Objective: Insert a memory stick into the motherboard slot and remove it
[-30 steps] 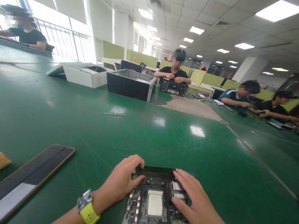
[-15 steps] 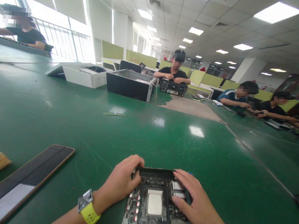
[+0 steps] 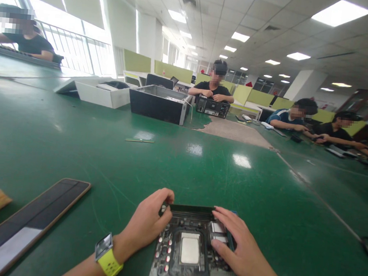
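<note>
Mobo [image 3: 192, 274] has CPU [image 3: 190, 250] in, RAM stick [image 3: 193, 208] prob not fully seated, our L hand [image 3: 148, 217] curled at its end (can't tell grip), R hand [image 3: 239, 243] loosely spread.

Wristwatch [image 3: 107, 255], one, lower left of frame: squarish dark face [image 3: 104, 245], silvery edge; bright yellow strap [image 3: 110, 267], perforated, round holes.
</note>
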The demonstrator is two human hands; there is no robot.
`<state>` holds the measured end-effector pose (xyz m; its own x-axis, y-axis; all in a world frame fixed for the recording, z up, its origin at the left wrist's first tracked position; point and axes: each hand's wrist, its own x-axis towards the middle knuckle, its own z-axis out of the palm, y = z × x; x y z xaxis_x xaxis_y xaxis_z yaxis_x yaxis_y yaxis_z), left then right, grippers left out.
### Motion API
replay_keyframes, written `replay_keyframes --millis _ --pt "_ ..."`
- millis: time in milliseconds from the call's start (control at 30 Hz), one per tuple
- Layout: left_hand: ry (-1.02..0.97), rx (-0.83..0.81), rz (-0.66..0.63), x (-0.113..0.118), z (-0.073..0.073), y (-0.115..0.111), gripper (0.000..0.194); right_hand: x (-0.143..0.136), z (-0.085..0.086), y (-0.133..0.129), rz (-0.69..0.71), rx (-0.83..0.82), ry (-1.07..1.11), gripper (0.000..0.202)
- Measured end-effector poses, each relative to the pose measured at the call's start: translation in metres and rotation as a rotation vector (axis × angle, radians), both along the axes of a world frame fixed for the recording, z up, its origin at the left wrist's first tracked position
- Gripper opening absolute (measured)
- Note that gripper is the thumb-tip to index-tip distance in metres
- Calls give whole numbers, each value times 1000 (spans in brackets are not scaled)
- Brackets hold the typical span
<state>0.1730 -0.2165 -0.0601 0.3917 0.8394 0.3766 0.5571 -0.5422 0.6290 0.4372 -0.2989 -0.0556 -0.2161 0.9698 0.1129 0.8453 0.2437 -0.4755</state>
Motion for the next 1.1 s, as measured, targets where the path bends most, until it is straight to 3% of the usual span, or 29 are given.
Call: replay_keyframes --millis 1100 --pt "-22 13 12 1 -3 -1 15 -1 0 1 -18 -53 -18 54"
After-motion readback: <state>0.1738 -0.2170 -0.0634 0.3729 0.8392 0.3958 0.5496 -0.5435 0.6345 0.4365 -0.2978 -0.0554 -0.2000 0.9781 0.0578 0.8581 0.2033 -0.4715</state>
